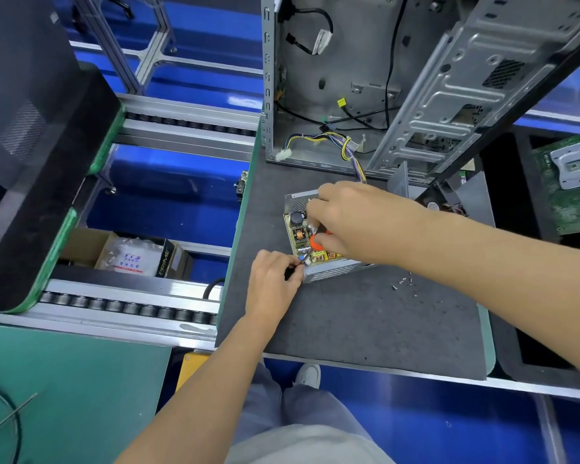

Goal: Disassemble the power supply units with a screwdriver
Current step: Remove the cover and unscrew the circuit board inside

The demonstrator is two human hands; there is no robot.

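An opened power supply unit [298, 236] lies on the dark work mat [365, 316], its circuit board with a black capacitor and yellow coils exposed. My right hand [352, 222] reaches over the board and is closed around a screwdriver [317, 241] with an orange handle, tip angled down toward the near left corner. My left hand [275, 279] pinches that corner of the metal casing, fingers curled around something small and dark that I cannot identify. Several loose screws [403, 283] lie on the mat to the right.
An empty computer case [365, 78] with loose cables stands behind the unit. A motherboard [566, 182] lies at the right. Roller conveyor rails [131, 309] run on the left, with a black pallet [41, 182] and a cardboard box [128, 252] below.
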